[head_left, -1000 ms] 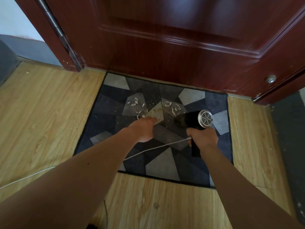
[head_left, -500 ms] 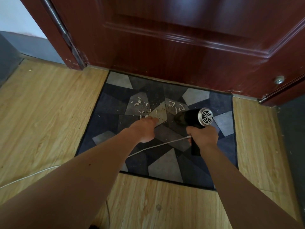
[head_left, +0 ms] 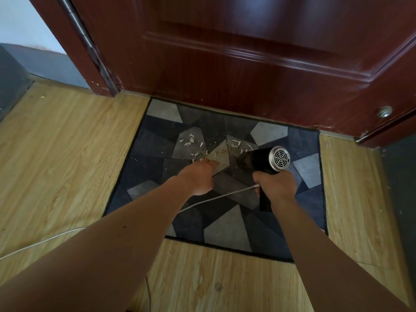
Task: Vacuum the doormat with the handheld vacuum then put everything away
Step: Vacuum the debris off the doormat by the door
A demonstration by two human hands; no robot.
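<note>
Vacuum (head_left: 261, 159): gripped by right hand (head_left: 276, 188) | left hand (head_left: 198, 176): on doormat (head_left: 225, 228), fingers (head_left: 210, 163) apparently curled

The doormat (head_left: 227, 228) and door (head_left: 225, 75) now sit slightly further right in the frame. Over the mat, the handheld vacuum (head_left: 258, 159) edges left toward the scraps (head_left: 190, 140).

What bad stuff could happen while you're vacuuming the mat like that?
1. The left hand sits on the mat right beside the nose of the vacuum, so the fingers might get bumped.
2. The white cord runs across the mat, passes the left arm and trails over the floor. It could snag or trip someone.
3. The scraps are scattered, so some may get pushed away instead of sucked up.
</note>
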